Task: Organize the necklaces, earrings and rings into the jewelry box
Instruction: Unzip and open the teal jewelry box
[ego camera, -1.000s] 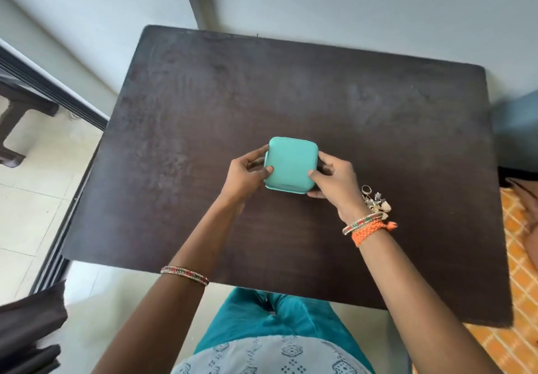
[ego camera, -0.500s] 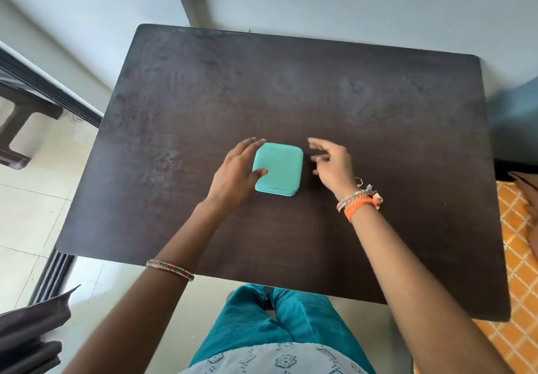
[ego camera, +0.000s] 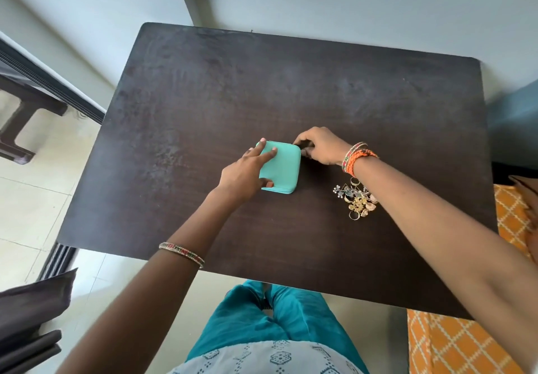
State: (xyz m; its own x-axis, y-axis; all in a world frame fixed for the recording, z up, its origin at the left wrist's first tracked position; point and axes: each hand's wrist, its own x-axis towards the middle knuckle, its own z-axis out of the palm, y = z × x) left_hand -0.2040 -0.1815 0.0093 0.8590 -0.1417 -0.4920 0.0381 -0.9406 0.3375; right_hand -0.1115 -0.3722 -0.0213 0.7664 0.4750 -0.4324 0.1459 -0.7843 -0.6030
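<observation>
A closed turquoise jewelry box point(ego camera: 283, 168) lies flat near the middle of the dark table point(ego camera: 203, 88). My left hand point(ego camera: 247, 172) rests on its left side, fingers spread over the lid and thumb against the near edge. My right hand point(ego camera: 318, 146) is at the box's far right corner, fingertips pinched there on something too small to make out. A heap of gold and silver jewelry point(ego camera: 356, 199), with rings and earrings, lies on the table to the right of the box, partly under my right forearm.
The table's far edge meets a pale wall. An orange patterned cloth point(ego camera: 465, 344) lies at the right, dark fabric point(ego camera: 26, 315) at lower left. A dark stool point(ego camera: 20, 129) stands on the tiled floor to the left.
The box was lifted in both hands, then set flat. My left hand now lies over its lid and my right has gone to its far right corner. The jewelry heap has come into full view.
</observation>
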